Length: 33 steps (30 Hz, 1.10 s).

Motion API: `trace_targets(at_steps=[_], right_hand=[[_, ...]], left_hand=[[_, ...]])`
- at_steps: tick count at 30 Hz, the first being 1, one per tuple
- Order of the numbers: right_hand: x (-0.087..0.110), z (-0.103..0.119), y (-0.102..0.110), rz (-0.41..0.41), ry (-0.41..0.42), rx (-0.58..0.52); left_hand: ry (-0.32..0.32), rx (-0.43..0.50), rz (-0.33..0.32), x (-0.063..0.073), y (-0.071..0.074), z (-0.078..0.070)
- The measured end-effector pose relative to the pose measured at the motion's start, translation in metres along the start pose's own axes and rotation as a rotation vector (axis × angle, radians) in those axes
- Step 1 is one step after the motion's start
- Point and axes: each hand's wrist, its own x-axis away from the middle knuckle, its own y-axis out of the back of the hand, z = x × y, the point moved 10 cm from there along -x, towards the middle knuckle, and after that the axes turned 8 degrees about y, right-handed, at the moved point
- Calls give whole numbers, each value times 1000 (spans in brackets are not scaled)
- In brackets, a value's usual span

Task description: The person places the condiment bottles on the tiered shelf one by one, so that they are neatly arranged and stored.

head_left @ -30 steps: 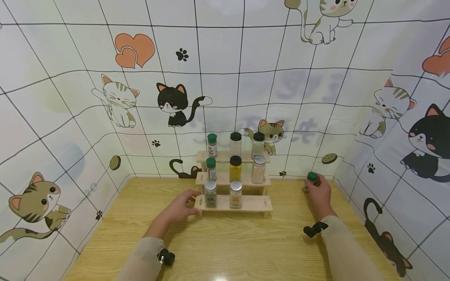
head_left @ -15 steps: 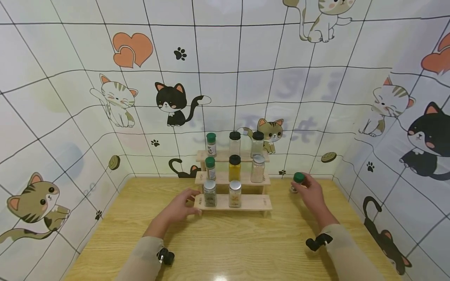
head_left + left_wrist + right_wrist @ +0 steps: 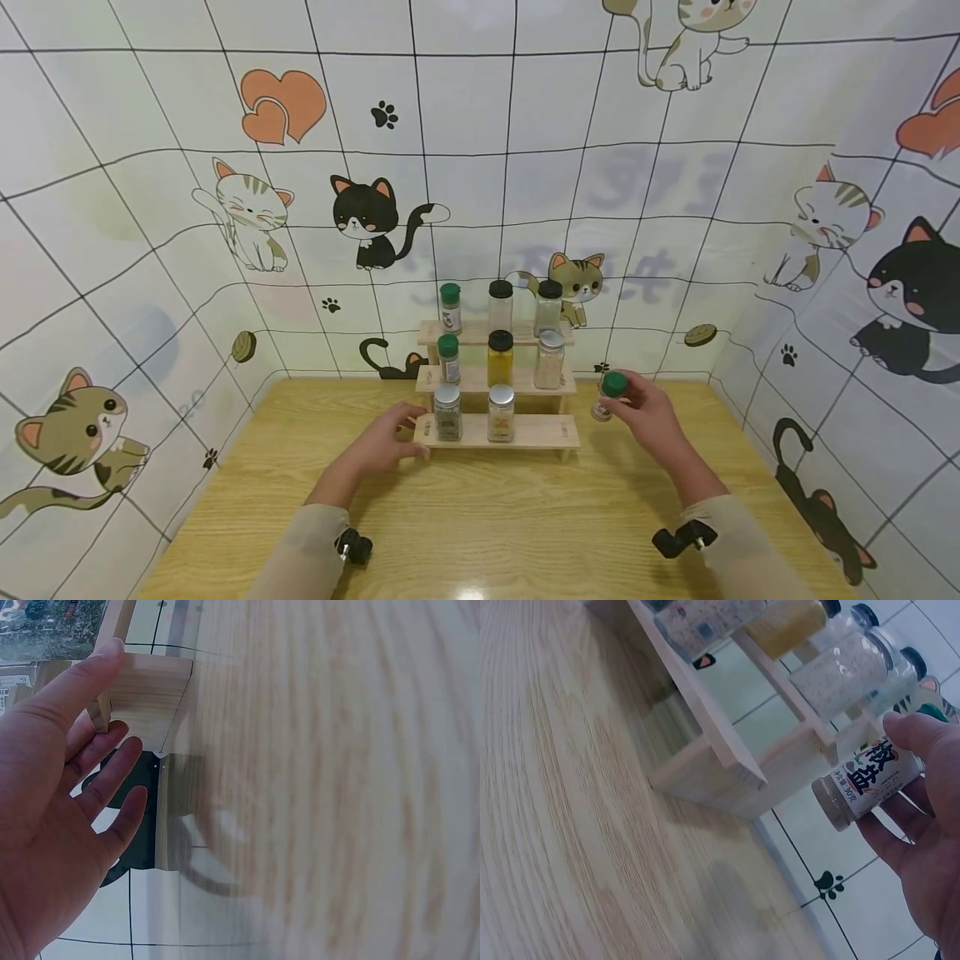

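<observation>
My right hand (image 3: 651,414) grips a small spice jar (image 3: 866,780) with a green cap and a white label with dark characters. In the right wrist view the jar is clear of the table, just right of the wooden three-step spice rack (image 3: 542,432). At the rack's left end my left hand (image 3: 384,439) pinches the lowest shelf between thumb and forefinger, its other fingers loose. Two silver-capped jars stand on that lowest shelf, a green herb jar (image 3: 448,419) and a pale-filled jar (image 3: 501,417). The shelf's right end is bare.
On the middle step are a green-capped jar (image 3: 448,360), a black-capped yellow jar (image 3: 500,360) and a silver-capped jar (image 3: 550,365). The top step holds a green-capped jar (image 3: 451,310) and two black-capped jars. A cat-print tile-pattern sheet (image 3: 465,192) closes off the table's back and sides.
My right hand has carried the green-capped spice jar leftward from the table's back right to beside the rack. My left hand keeps its place on the rack.
</observation>
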Motion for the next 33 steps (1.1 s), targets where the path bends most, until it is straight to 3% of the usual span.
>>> trace_targets(at_steps=[8, 20, 33], right_hand=[[-3, 16, -34, 100, 12, -94], [-9, 29, -82, 166, 81, -78], [-7, 22, -101, 178, 54, -113]], left_hand=[[-4, -19, 3, 0, -1, 2], [-9, -17, -2, -1, -1, 3], [-18, -17, 10, -1, -2, 3]])
